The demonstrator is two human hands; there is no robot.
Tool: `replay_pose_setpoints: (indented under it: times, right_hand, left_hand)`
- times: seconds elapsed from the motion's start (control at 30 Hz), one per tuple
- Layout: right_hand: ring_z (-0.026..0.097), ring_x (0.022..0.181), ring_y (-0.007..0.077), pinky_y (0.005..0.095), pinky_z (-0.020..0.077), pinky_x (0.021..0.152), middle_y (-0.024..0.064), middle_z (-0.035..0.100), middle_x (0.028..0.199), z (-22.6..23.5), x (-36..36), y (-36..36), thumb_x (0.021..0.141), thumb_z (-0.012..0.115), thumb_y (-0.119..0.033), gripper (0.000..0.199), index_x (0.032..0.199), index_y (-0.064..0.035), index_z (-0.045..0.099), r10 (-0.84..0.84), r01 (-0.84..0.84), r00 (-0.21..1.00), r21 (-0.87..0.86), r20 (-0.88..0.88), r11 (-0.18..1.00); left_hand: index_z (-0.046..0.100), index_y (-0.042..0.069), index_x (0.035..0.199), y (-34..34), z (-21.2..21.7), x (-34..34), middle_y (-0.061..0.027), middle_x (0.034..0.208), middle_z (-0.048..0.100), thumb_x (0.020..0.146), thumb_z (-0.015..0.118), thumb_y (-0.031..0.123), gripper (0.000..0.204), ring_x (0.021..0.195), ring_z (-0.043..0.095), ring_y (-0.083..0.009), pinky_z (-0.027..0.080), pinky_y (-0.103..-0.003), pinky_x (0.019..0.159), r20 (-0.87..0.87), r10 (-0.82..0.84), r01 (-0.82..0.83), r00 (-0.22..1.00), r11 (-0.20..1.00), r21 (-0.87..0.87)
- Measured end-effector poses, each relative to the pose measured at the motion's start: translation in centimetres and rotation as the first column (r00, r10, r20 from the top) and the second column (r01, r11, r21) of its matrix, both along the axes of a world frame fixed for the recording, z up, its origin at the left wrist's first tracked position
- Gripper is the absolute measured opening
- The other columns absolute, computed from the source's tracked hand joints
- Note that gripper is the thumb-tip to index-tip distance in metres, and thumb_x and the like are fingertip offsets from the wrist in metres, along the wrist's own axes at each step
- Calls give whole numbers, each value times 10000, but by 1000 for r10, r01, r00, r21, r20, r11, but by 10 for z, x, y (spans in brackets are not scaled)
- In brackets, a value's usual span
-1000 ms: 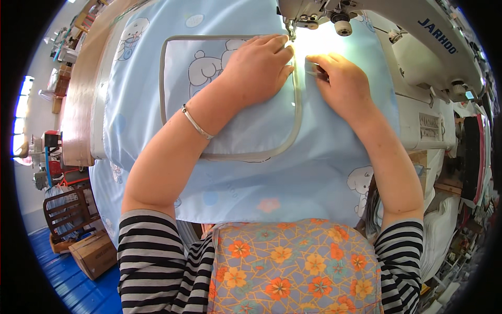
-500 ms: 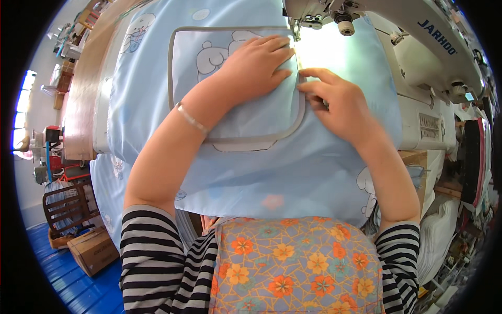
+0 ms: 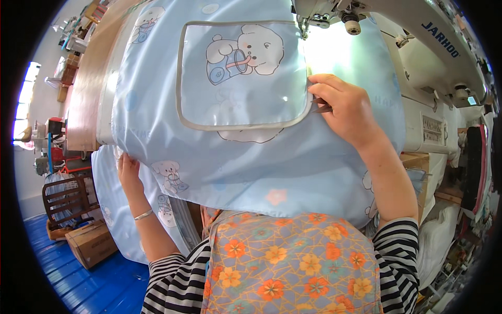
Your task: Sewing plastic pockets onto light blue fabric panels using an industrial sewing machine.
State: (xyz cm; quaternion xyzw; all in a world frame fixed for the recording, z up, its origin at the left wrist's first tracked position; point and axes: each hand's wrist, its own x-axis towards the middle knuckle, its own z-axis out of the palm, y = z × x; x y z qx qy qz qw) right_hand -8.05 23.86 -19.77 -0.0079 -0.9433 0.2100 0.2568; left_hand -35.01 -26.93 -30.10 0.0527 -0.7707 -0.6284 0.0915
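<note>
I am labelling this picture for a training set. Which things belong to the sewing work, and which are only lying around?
In the work:
light blue fabric
grey-edged pocket
sewing machine
small metal tool in right hand
left hand at the fabric's hanging edge

Lying about:
cardboard box
wooden crate

**Cloth Spread Before the Sewing Machine**

The cloth (image 3: 251, 157) lies over the table (image 3: 89, 94), its near edge hanging toward the person. A pocket (image 3: 240, 73) sits on its far middle. The sewing machine (image 3: 418, 63) stands at the far right, its needle (image 3: 303, 29) just beyond the pocket's right corner. The right hand (image 3: 345, 110) rests right of the pocket; the left hand (image 3: 127, 170) is at the cloth's near left edge. A cardboard box (image 3: 91, 243) lies on the floor, near left.
</note>
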Motion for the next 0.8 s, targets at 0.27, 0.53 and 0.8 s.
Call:
replay_pose_setpoints:
  times: [0.27, 0.53, 0.8]
  right_hand:
    - [677, 743, 222, 283, 562, 644, 69, 694, 1061, 3, -8, -4, 698, 667, 92, 242, 909, -24, 642, -12, 11, 1000, 103, 9, 995]
    - [687, 752, 225, 308, 560, 657, 40, 666, 1148, 10, -5, -9, 721, 661, 74, 301, 996, -48, 646, -141, 122, 982, 144, 128, 982]
    - [671, 691, 201, 298, 541, 613, 26, 664, 1034, -2, 6, -36, 731, 666, 72, 289, 984, -66, 674, -96, 97, 995, 1, 34, 995]
  left_hand:
    - [631, -6, 1091, 14, 53, -28, -35, 982, 641, 942, 599, 184, 243, 874, 572, -123, 453, -262, 801, -39, -127, 101, 991, 911, -399]
    - [572, 31, 1279, 176, 111, 51, -158, 1355, 538, 805, 641, 5, 480, 1295, 477, -329, 376, -408, 1085, -362, -748, 124, 556, 506, -854]
    - [687, 39, 1015, 228, 106, 60, -89, 1121, 669, 799, 616, -48, 243, 1092, 613, -298, 490, -392, 945, -298, -894, 301, 336, 401, -865]
